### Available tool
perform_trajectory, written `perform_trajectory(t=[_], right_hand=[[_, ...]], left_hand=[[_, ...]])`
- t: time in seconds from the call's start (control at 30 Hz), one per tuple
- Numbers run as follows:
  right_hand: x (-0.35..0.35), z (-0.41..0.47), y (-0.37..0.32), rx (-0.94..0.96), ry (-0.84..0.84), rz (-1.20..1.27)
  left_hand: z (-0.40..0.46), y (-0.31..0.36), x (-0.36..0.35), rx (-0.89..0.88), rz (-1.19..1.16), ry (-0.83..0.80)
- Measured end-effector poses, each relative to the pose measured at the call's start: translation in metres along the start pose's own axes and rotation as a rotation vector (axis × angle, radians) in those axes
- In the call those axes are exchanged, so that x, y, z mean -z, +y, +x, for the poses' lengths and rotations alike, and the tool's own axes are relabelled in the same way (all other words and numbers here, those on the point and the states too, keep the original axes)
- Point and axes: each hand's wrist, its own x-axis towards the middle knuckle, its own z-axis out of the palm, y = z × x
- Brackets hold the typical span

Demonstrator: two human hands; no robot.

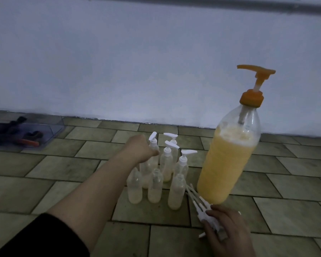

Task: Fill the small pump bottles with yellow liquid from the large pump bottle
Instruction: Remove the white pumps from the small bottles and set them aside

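On the tiled floor [63,164], near the wall [119,62] at its far edge, stands a cluster of small pump bottles [166,164]. Four at the back wear white pump heads; three in front, nearer the person, stand open-necked, each with a little pale yellow liquid at the bottom. The left hand [140,150] reaches over to the back-left capped bottle [150,158], its grip curled round the bottle's neck below the pump. Just right of the cluster stands the large pump bottle [230,164], upright, with an orange pump on top and yellow liquid filling most of it. In front of it, the right hand [228,230] holds a bundle of loose white pump heads [205,213], their dip tubes pointing toward the open bottles. Toward the far left edge of the floor lies a clear plastic tray [26,132] with dark items inside.
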Motion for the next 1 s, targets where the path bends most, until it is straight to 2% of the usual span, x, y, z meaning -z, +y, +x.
perform_trajectory(t=[0.07,0.1,0.17,0.2,0.37,0.5,0.77,1.0], right_hand=[[0.044,0.037,-0.047,0.082,0.085,0.061],[0.048,0.039,-0.053,0.055,0.079,0.085],[0.044,0.042,-0.049,0.07,0.079,0.072],[0.039,0.038,-0.045,0.017,0.048,0.056],[0.039,0.041,-0.044,0.052,0.139,0.048],[0.039,0.042,-0.044,0.064,0.165,0.06],[0.041,0.044,-0.048,0.071,0.196,0.083],[0.055,0.057,-0.061,0.097,0.257,0.14]], left_hand=[[0.005,0.005,0.001,0.029,-0.023,-0.05],[0.009,0.006,0.001,0.039,-0.025,-0.085],[0.012,0.009,0.002,0.029,0.0,-0.139],[0.013,0.011,0.003,0.019,-0.003,-0.16],[0.023,0.014,-0.001,0.067,0.069,-0.201],[0.029,0.014,-0.007,0.09,0.095,-0.145],[0.031,0.009,-0.014,0.096,-0.014,-0.092],[0.025,0.013,0.02,0.016,-0.313,0.143]])
